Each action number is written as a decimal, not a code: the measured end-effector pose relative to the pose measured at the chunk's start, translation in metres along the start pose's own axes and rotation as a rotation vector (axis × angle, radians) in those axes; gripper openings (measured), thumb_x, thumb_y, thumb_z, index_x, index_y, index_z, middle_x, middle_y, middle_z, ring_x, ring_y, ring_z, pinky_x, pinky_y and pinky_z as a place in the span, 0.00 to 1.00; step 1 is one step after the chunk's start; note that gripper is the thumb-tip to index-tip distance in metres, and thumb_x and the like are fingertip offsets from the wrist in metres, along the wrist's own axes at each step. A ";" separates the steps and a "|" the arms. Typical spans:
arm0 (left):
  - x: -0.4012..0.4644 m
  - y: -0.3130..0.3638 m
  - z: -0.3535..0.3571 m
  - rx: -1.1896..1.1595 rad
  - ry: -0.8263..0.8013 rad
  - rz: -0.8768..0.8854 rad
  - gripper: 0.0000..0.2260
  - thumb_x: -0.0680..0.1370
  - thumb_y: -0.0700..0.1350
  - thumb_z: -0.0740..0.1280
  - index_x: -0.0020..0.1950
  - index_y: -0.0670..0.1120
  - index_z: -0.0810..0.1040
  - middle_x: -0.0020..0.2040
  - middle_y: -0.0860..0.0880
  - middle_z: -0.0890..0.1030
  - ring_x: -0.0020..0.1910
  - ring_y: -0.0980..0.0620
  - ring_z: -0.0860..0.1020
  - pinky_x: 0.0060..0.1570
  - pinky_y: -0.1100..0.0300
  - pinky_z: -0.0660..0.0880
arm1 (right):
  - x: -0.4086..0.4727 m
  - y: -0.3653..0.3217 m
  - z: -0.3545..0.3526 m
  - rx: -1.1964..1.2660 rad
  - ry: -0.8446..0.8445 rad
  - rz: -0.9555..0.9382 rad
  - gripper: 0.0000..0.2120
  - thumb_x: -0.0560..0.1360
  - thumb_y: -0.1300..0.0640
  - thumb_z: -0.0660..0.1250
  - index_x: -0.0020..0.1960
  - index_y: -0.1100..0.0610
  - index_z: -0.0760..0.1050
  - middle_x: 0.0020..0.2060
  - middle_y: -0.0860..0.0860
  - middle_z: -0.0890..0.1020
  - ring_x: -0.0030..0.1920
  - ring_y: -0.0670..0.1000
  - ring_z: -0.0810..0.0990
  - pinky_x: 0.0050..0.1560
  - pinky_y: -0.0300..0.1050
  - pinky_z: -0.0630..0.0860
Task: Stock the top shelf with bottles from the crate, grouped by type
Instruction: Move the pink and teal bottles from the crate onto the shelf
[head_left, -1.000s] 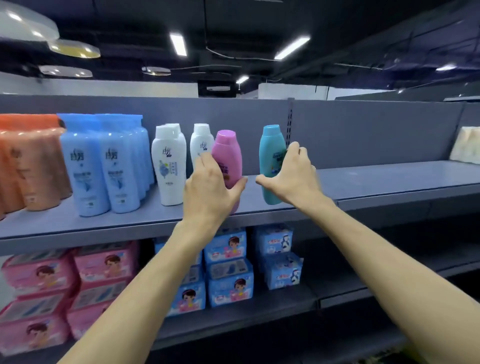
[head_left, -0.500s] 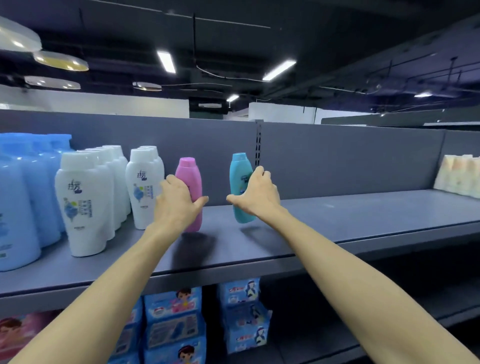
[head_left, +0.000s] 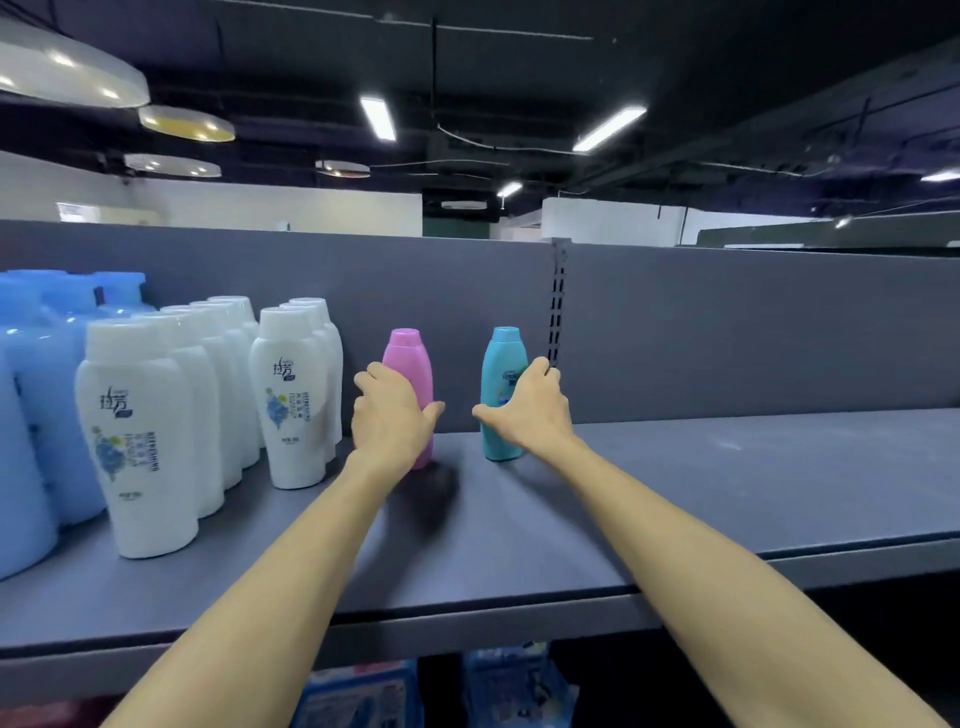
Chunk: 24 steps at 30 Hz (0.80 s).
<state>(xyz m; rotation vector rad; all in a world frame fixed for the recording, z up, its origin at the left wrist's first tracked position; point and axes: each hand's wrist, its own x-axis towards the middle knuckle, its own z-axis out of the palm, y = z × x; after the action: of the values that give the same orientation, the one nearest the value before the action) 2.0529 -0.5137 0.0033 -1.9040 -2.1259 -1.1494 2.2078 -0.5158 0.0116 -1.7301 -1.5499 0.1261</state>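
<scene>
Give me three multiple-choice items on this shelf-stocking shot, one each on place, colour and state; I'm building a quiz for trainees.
1. Where does the pink bottle stand?
A. Left of the teal bottle
B. Right of the teal bottle
C. Among the white bottles

2. What colour are the bottles at the far left?
A. Green
B. Blue
C. Black

3. What is the right hand doing?
A. Hanging free
B. Gripping the shelf edge
C. Wrapped around the teal bottle

Answers:
1. A: it stands between the white bottles and the teal one.
2. B: the blue bottles fill the far-left edge.
3. C: its fingers curl around the teal bottle, as the left hand does the pink.
</scene>
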 end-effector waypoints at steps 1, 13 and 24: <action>0.002 0.001 0.001 -0.017 -0.002 -0.014 0.31 0.74 0.55 0.72 0.63 0.36 0.65 0.58 0.39 0.70 0.54 0.38 0.76 0.45 0.52 0.71 | 0.004 -0.001 0.004 0.003 0.001 0.007 0.34 0.65 0.46 0.77 0.59 0.59 0.62 0.56 0.55 0.69 0.52 0.59 0.76 0.45 0.47 0.70; 0.039 0.001 0.030 0.005 0.059 -0.049 0.31 0.74 0.56 0.72 0.63 0.36 0.64 0.58 0.39 0.70 0.54 0.40 0.75 0.46 0.54 0.72 | 0.038 -0.003 0.038 0.036 0.037 0.004 0.33 0.66 0.46 0.77 0.57 0.60 0.61 0.55 0.56 0.69 0.52 0.61 0.77 0.43 0.48 0.70; 0.057 -0.002 0.040 -0.006 0.064 -0.107 0.33 0.72 0.54 0.74 0.64 0.35 0.64 0.60 0.38 0.70 0.55 0.37 0.76 0.50 0.51 0.74 | 0.051 -0.006 0.056 0.037 0.081 0.036 0.33 0.67 0.48 0.77 0.59 0.61 0.61 0.58 0.58 0.69 0.54 0.62 0.76 0.40 0.49 0.70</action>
<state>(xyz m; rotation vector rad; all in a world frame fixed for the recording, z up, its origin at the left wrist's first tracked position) 2.0548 -0.4441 0.0019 -1.7505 -2.2166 -1.2189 2.1848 -0.4446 -0.0014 -1.7142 -1.4499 0.1012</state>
